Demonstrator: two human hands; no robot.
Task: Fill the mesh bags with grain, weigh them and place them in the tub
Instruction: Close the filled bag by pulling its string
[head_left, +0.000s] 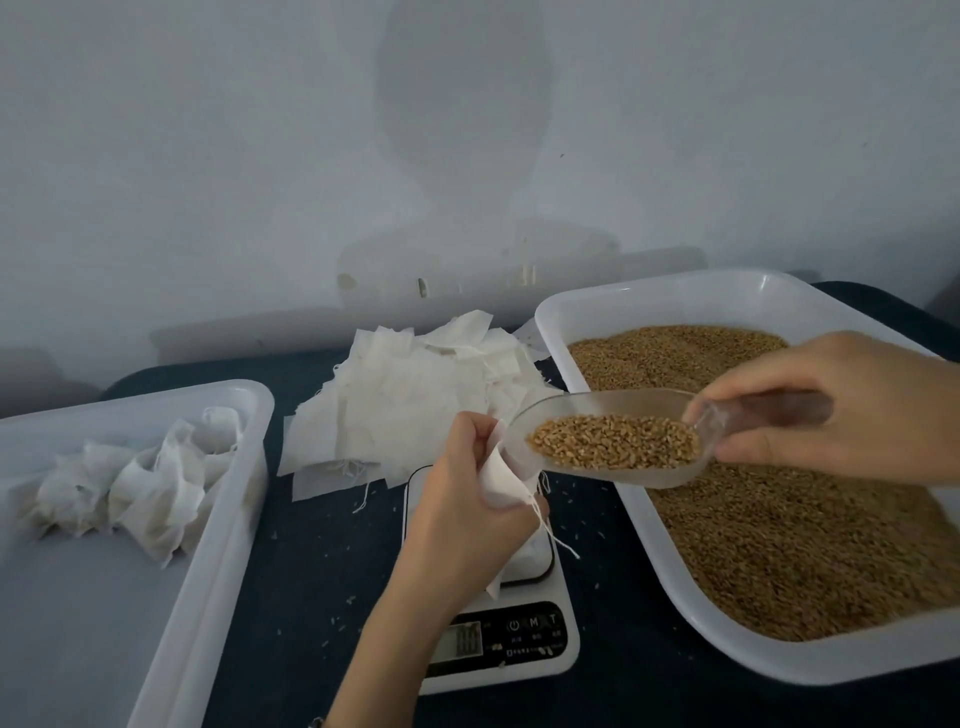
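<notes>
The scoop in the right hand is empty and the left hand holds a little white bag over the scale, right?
Not quite. The head view shows the scoop in the right hand is full of grain, not empty. The rest is right: the left hand holds a little white bag over the scale.

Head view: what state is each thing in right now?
Scoop: full of grain, held by right hand.
Bag: held at scoop's lip by left hand.
Grain tray: well filled.
Tub: holds several filled bags.
Scale: display unreadable.
</notes>
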